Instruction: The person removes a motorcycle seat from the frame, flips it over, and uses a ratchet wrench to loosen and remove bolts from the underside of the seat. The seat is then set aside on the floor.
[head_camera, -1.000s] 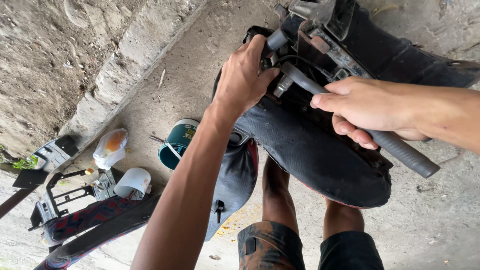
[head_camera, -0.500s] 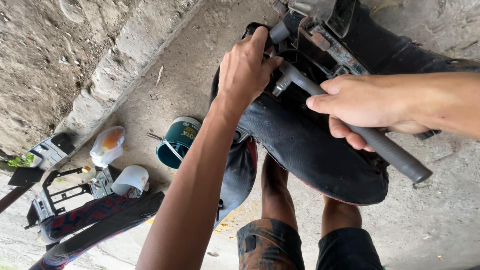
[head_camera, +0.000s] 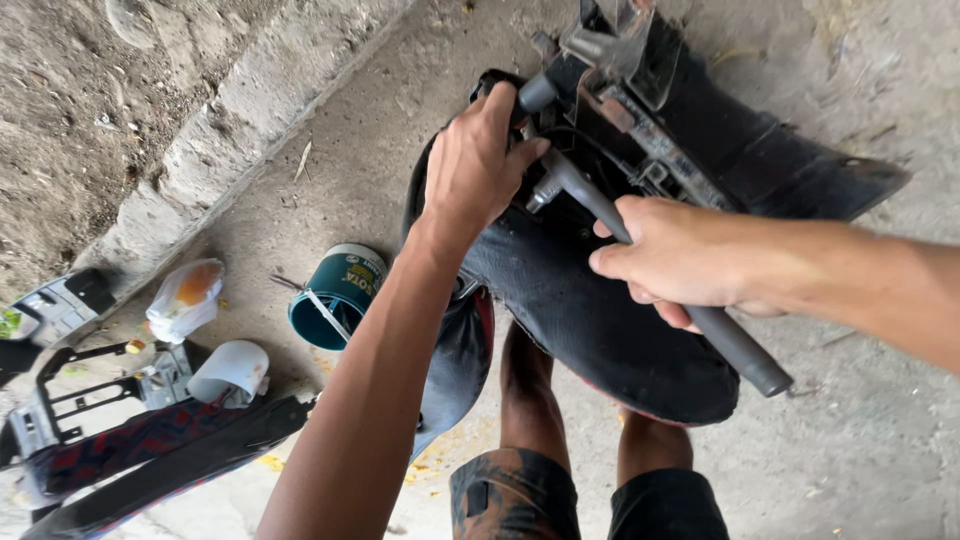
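A black plastic scooter body panel (head_camera: 590, 320) with a metal bracket frame (head_camera: 640, 110) rests in front of my knees. My right hand (head_camera: 675, 262) is wrapped around the long grey handle of a socket wrench (head_camera: 735, 345), whose head sits in the frame near the top. My left hand (head_camera: 478, 165) grips the upper edge of the panel beside the wrench head, fingers curled over the rim. My legs show below the panel.
On the concrete floor to the left lie a teal can (head_camera: 338, 293) with a tool in it, a white cup-shaped part (head_camera: 230, 370), an orange-lensed lamp (head_camera: 185, 298), a black bracket (head_camera: 80, 395) and a red-black fairing strip (head_camera: 160, 455). A concrete kerb (head_camera: 240, 130) runs diagonally.
My right hand has slid up the wrench handle toward its head. My left hand has shifted slightly up on the panel's edge. The view has drifted a little.
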